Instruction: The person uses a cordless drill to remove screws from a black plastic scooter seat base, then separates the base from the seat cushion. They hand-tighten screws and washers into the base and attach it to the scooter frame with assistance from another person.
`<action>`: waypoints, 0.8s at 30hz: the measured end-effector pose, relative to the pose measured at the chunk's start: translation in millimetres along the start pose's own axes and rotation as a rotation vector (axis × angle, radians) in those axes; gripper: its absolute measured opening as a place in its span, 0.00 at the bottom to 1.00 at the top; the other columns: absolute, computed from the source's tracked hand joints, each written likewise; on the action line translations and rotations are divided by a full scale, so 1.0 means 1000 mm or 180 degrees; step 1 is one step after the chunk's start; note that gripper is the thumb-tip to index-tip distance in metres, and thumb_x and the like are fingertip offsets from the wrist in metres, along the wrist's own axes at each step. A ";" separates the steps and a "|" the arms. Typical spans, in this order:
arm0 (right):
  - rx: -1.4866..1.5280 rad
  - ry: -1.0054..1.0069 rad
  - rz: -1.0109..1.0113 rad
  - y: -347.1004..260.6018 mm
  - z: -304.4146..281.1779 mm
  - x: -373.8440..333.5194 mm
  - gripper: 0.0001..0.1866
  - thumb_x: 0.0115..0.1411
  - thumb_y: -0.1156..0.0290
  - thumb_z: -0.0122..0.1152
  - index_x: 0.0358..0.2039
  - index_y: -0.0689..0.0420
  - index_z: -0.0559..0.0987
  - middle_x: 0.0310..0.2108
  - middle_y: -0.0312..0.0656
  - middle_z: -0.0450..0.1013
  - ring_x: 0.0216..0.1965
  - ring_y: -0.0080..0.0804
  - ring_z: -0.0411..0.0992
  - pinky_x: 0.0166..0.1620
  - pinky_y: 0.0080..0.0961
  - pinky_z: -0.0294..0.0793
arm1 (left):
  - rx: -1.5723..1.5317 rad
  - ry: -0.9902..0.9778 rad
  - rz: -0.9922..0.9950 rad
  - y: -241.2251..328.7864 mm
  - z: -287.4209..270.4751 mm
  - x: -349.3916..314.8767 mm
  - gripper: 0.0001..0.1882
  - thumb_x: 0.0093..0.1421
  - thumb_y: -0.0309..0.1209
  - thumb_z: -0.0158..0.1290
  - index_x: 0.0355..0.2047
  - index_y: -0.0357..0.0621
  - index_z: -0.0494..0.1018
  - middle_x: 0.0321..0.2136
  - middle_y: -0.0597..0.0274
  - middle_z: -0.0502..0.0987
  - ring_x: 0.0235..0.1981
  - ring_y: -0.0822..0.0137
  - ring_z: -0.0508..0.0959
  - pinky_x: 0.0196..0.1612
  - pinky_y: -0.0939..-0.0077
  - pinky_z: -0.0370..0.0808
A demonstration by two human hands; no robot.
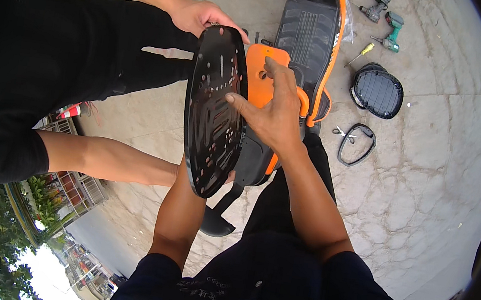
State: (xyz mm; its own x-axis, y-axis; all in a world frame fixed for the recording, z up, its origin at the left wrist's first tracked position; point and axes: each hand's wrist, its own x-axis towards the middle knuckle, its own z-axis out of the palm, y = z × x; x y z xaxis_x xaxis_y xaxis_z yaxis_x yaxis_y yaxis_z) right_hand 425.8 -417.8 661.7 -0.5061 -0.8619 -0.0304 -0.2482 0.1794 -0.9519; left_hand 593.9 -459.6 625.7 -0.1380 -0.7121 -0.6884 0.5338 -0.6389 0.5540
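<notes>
A black oval metal seat pan (pixel 215 110) with several holes and slots stands tilted on its edge in front of me. My left forearm reaches behind it, and the pan hides that hand. My right hand (pixel 273 109) is open, fingers apart, with the thumb in front of the pan's right edge. Its fingertips are over an orange plate (pixel 258 61) with a round hole. A co-worker's hand (pixel 200 17) holds the pan's upper end; part of that person's other hand shows by its lower right edge.
An orange and black ride-on vehicle (pixel 308 31) stands beyond my hands. On the concrete to the right lie two cordless drills (pixel 376 4) (pixel 392 33), a yellow-handled screwdriver (pixel 362 54), a black seat-shaped part (pixel 379 90), scissors (pixel 344 134) and a black ring-shaped frame (pixel 358 145).
</notes>
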 end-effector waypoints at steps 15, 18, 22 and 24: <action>0.2585 -0.0332 0.2006 0.103 -0.026 -0.004 0.24 0.56 0.59 0.74 0.44 0.66 0.78 0.37 0.42 0.78 0.37 0.27 0.77 0.41 0.25 0.79 | -0.1330 -0.0664 0.1664 0.075 -0.054 -0.002 0.15 0.73 0.31 0.41 0.47 0.32 0.71 0.17 0.71 0.57 0.17 0.77 0.55 0.18 0.85 0.56; 0.1881 -0.0134 0.2051 0.136 -0.044 0.005 0.24 0.57 0.61 0.73 0.44 0.69 0.77 0.35 0.45 0.79 0.33 0.31 0.78 0.39 0.27 0.80 | -0.0859 -0.0236 0.1816 0.078 -0.075 -0.015 0.12 0.73 0.32 0.42 0.45 0.34 0.70 0.17 0.72 0.56 0.17 0.78 0.54 0.18 0.85 0.54; 0.0281 -0.0260 0.1684 0.195 -0.012 0.015 0.27 0.54 0.59 0.74 0.41 0.71 0.78 0.33 0.47 0.80 0.31 0.29 0.76 0.36 0.27 0.76 | -0.0269 0.0222 0.1628 0.054 -0.080 -0.027 0.10 0.73 0.34 0.44 0.36 0.42 0.67 0.17 0.73 0.55 0.17 0.78 0.53 0.18 0.84 0.53; 0.0666 -0.0504 0.1720 0.183 0.010 0.017 0.31 0.53 0.54 0.74 0.42 0.72 0.78 0.33 0.52 0.79 0.34 0.34 0.77 0.41 0.29 0.75 | -0.0026 0.0421 0.1505 0.040 -0.084 -0.033 0.13 0.72 0.36 0.46 0.29 0.48 0.62 0.17 0.73 0.55 0.17 0.78 0.53 0.19 0.84 0.53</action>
State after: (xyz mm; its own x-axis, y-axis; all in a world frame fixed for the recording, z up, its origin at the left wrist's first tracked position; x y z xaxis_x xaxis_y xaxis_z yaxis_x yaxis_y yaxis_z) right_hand 379.9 -404.6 483.9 -0.3820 -0.7377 -0.5567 0.1859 0.5287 -0.8282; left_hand 689.8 -437.1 630.9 0.2280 -0.8803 -0.4161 0.5191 -0.2517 0.8168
